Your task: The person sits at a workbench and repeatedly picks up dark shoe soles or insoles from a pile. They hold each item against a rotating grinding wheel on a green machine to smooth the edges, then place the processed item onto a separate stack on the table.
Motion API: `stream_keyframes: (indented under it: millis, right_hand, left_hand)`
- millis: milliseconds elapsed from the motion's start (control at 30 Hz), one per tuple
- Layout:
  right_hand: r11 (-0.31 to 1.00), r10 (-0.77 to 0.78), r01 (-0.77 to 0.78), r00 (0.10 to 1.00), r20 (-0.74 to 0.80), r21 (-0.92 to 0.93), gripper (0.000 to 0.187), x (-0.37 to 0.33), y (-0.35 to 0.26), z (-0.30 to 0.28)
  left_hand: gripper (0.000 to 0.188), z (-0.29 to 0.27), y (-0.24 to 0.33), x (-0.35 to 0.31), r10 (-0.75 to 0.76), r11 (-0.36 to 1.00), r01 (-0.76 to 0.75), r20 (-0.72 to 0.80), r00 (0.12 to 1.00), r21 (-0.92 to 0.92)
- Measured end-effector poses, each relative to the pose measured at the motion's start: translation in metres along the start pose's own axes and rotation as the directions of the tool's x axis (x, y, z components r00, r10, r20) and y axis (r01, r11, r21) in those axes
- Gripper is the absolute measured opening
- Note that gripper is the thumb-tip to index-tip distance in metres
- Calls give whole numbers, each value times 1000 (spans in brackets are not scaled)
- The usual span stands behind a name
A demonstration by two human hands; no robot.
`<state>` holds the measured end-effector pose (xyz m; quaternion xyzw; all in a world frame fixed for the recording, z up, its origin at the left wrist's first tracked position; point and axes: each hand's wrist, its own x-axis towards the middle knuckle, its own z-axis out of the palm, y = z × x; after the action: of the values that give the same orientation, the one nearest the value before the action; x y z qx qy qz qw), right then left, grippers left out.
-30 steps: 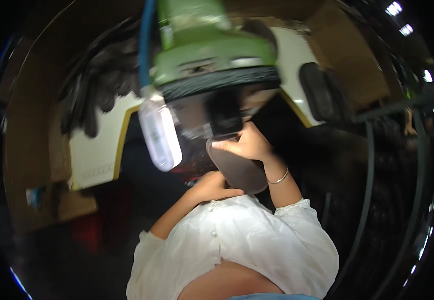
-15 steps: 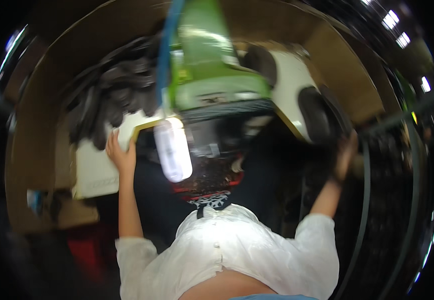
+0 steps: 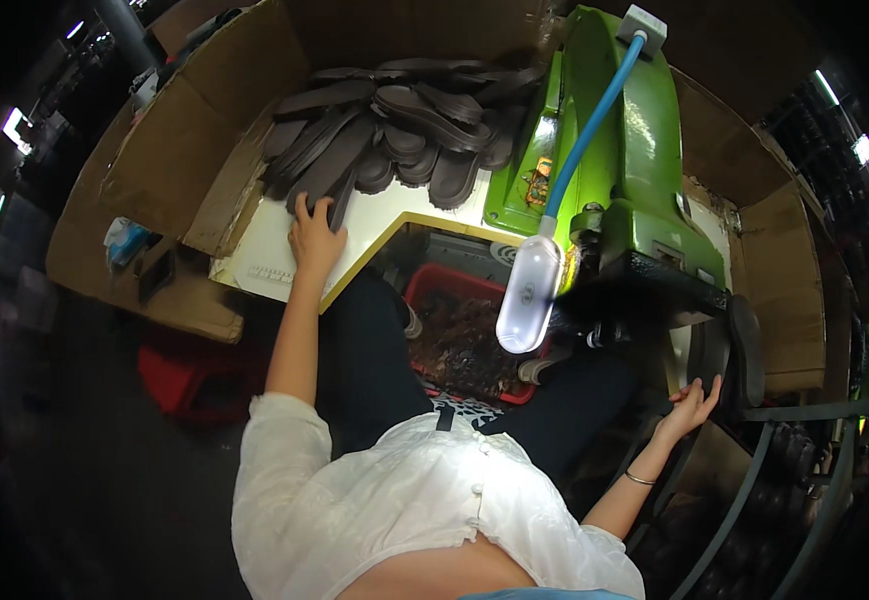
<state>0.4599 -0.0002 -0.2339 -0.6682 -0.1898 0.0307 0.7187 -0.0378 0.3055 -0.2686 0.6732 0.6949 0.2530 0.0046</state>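
A heap of dark shoe soles lies at the back of a white table with a yellow edge. My left hand reaches up to the heap's near edge, and its fingers and thumb close on the end of one dark sole. My right hand is low on the right with fingers spread and nothing in it. It sits just below a dark upright sole beside a green machine.
A white oval lamp on a blue hose hangs in front of the machine. A red bin of dark scraps stands between my knees. Cardboard walls ring the table. Dark metal rails run at the lower right.
A second ago both hands held a dark sole at the machine. The right hand swung out right and now holds nothing. The left hand moved left to the table, then up to the heap.
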Motion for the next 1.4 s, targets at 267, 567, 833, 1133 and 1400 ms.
stream_keyframes:
  millis: [267,567,833,1133,1400]
  right_hand:
    - [998,57,-59,986,154,8,36,-12,9,23]
    - [979,119,82,504,856,-185,38,-102,24,97]
    - [932,306,-210,29,952,-294,42,-124,8,73]
    - [933,259,-330,341,904,-142,38,-168,7,69]
    - [916,400,-144,232,887,-376,54,-131,18,22]
  left_hand:
    - [36,-89,13,-81,-95,974,66,-126,988,-215]
    - [37,-119,103,-115,738,663,-602,253,626,-444]
    - [58,-35,164,-189,596,269,-59,118,794,-961]
    - [29,-28,217,-184,502,425,231,440,745,-875]
    - [31,-49,200,-180,473,175,566,572,670,-806]
